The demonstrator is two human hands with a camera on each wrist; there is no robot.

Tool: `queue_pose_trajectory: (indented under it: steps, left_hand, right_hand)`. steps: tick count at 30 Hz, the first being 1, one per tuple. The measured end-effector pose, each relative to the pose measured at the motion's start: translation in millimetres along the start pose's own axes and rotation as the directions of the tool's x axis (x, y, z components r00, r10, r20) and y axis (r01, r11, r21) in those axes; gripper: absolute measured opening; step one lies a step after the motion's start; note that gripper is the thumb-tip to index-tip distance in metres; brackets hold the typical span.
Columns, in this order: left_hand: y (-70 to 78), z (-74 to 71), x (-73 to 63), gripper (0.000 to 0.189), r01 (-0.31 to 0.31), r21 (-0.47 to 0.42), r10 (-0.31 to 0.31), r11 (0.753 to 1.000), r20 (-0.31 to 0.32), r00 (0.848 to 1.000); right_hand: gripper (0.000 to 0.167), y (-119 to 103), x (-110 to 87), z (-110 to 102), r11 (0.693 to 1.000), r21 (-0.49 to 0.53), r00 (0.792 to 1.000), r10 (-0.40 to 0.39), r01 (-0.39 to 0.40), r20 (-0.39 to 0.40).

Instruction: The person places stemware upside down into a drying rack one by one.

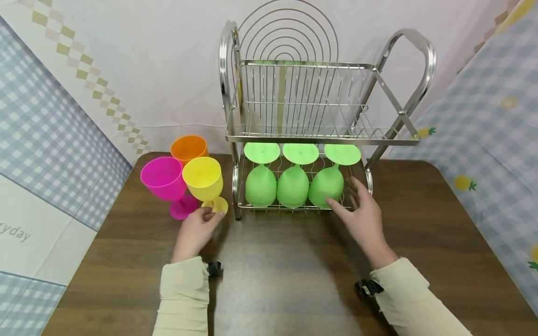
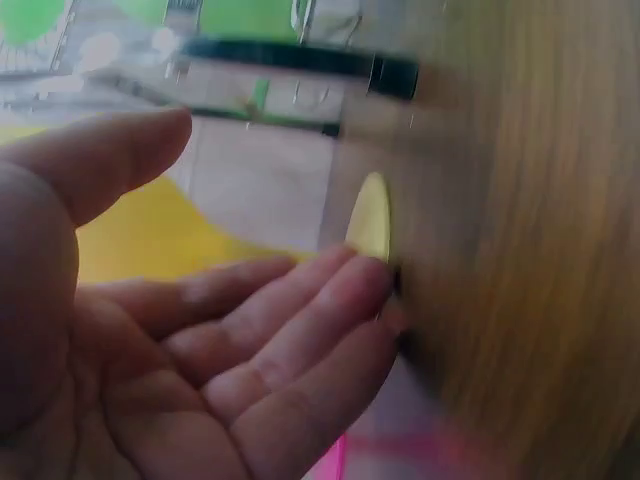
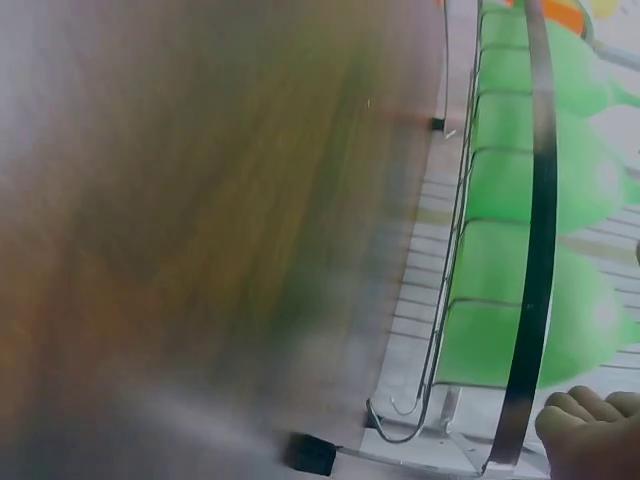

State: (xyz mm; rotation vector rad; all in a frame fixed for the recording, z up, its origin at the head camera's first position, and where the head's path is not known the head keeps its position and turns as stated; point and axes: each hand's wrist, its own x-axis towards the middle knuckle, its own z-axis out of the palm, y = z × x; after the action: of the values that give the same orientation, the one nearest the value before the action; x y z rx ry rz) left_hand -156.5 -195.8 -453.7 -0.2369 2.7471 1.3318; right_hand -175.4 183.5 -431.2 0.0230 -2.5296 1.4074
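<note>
"Green goblets [image 1: 293,189] stand upside down on the lower tier of the metal rack [image 1: 323,140]. And the hands?"

"Right hand [image 1: 364,217] beside the rightmost green goblet [image 1: 325,183], left hand [image 1: 196,231] low beside the yellow goblet [image 1: 203,179]; thumbs and fingers apart, contact impossible to tell."

"Where does the yellow one stand?"

"Upright on the bench [image 1: 286,280], left of the rack, alongside a magenta goblet [image 1: 166,184] and an orange goblet [image 1: 189,148]."

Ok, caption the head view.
Right hand at the rightmost of three inverted green goblets in a metal rack, left hand near a yellow goblet.
</note>
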Motion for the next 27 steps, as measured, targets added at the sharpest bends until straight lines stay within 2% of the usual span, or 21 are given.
queue_pose_trajectory:
  steps: [4, 7, 10, 13, 17, 20, 22, 23, 27]
  left_hand:
    - [-2.8, -8.7, -0.9, 0.066, 0.027, -0.032, -0.029, 0.999, -0.075, 0.997]
    - [-0.7, -5.9, 0.4, 0.073, -0.007, -0.113, -0.013, 0.994, -0.182, 0.983]
    - [0.9, 2.6, 4.3, 0.082, -0.063, -0.201, -0.002, 0.978, -0.308, 0.951]
    - [1.7, 12.2, 9.6, 0.089, -0.114, -0.295, -0.016, 0.949, -0.402, 0.915]
    - [4.5, 20.3, 13.8, 0.091, -0.188, -0.359, -0.010, 0.914, -0.483, 0.875]
    - [6.1, 21.6, 13.4, 0.086, -0.225, -0.363, 0.002, 0.904, -0.523, 0.853]
    - [6.5, 21.3, 12.4, 0.083, -0.231, -0.366, 0.003, 0.902, -0.529, 0.849]
    - [6.7, 20.7, 11.6, 0.082, -0.228, -0.364, 0.003, 0.903, -0.525, 0.851]
    - [8.6, 17.2, 7.8, 0.079, -0.226, -0.380, 0.013, 0.897, -0.488, 0.873]
  right_hand:
    - [0.081, -3.3, -13.9, 1.0, 0.997, 0.073, 0.999, -0.025, 0.028, -0.040]
    - [0.078, -5.5, -23.9, 2.3, 0.991, 0.127, 0.998, -0.030, 0.037, -0.060]
    - [0.076, -5.4, -32.3, 4.1, 0.985, 0.165, 0.996, -0.029, 0.042, -0.079]
    - [0.074, -2.9, -38.8, 6.8, 0.979, 0.200, 0.996, -0.027, 0.044, -0.090]
    - [0.072, 1.8, -45.7, 10.2, 0.974, 0.225, 0.995, -0.013, 0.035, -0.096]
    - [0.072, 4.5, -49.5, 12.5, 0.970, 0.240, 0.996, -0.002, 0.024, -0.094]
    - [0.073, 5.8, -51.6, 13.6, 0.966, 0.259, 0.996, 0.006, 0.017, -0.088]
    - [0.074, 6.1, -52.7, 14.0, 0.963, 0.269, 0.996, 0.009, 0.014, -0.085]
    - [0.075, 6.6, -56.2, 14.5, 0.953, 0.301, 0.996, 0.016, 0.011, -0.086]
